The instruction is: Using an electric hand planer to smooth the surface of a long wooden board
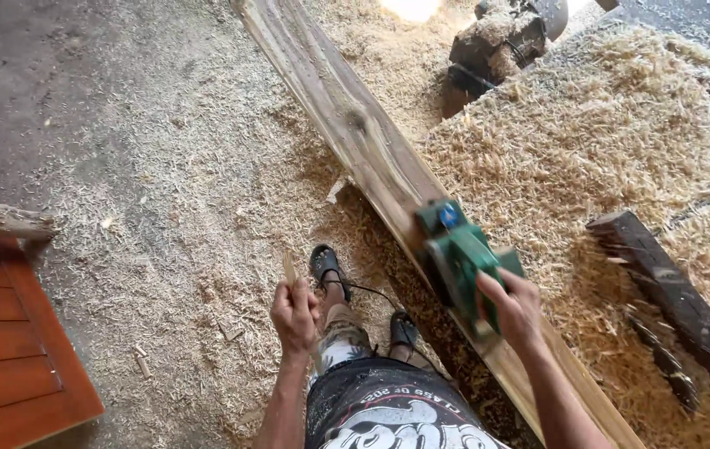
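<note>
Right hand (511,306) grips the rear handle of a green electric planer (460,259), which sits on the upper face of a long wooden plank (355,125). Planer's long axis lies along the plank, nose pointing toward the plank's far end. Plank runs diagonally, near end by the person, far end distant, with wood shavings (588,141) heaped along its right edge. Left hand (294,313) is clenched around a small wood sliver (290,268), held upright above the floor (122,166), well apart from the plank.
</note>
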